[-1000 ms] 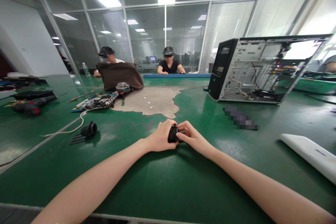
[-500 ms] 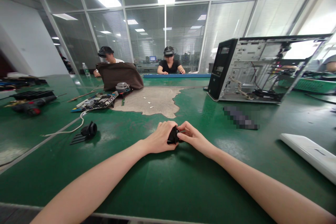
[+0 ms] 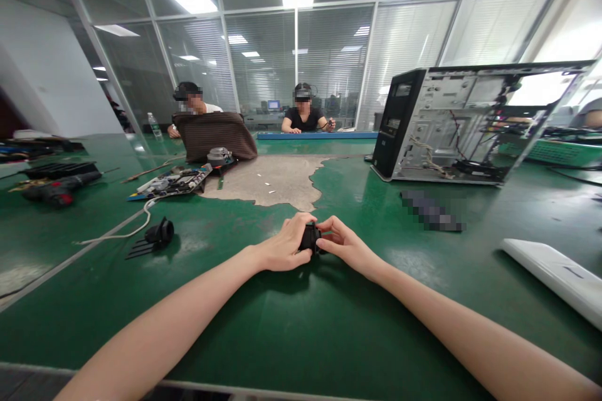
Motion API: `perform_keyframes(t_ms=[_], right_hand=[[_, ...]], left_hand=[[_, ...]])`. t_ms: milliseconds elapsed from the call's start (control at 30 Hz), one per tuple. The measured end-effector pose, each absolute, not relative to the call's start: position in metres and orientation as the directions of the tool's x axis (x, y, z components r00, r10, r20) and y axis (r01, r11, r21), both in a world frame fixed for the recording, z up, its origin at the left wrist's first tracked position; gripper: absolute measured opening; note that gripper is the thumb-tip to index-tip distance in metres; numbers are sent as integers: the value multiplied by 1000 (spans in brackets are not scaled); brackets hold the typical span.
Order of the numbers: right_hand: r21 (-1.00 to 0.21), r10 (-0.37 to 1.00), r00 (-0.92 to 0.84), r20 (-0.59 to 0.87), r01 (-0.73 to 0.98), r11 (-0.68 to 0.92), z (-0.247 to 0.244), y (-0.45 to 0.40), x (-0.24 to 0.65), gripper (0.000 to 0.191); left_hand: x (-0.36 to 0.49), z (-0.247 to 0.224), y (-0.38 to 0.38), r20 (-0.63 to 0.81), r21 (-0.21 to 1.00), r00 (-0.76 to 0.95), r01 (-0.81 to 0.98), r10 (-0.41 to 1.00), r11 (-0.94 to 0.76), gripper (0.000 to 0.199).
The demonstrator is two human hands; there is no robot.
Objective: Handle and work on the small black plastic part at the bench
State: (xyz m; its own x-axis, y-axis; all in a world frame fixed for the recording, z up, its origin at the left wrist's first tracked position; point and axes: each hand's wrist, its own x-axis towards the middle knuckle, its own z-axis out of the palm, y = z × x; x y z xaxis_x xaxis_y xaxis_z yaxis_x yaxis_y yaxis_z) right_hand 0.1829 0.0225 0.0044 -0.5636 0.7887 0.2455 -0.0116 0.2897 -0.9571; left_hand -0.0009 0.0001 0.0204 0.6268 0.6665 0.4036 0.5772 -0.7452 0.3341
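Evidently, in the head view, a small black part, apparently plastic and with a ridged end, is held by both hands above or on the glossy green tabletop, just short of the bare, ragged-edged beige patch; whether its underside is touching the table cannot be told. Its left side is clasped by the left hand, with the thumb below and the fingers curled over the top, while its right end is pinched by the thumb and fingertips of the right hand. Compared with half a second ago, the part has been tipped a little more level and the left thumb has been shifted slightly upward, so more of the ridged end is exposed; this is judged to be a small reorienting between the hands, with neither grip given up. Farther off, the hand of a co-worker in a black shirt has been raised from the table, by which the handling here seems unaffected. To the left, a black round-bodied piece with long thin prongs is left lying, untouched, near a thin white cable and a component-covered circuit board.
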Motion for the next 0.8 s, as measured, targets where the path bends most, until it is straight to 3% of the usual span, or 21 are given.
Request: perform_keyframes(t_ms=[333, 800], right_hand=[[-936, 771, -568, 289, 1, 352, 1, 23, 186, 21], [-947, 777, -560, 288, -45, 318, 1, 18, 186, 29]], left_hand=[[-6, 14, 0, 401, 328, 649, 558, 647, -762, 49], [-5, 10, 2, 376, 318, 619, 613, 690, -723, 48]])
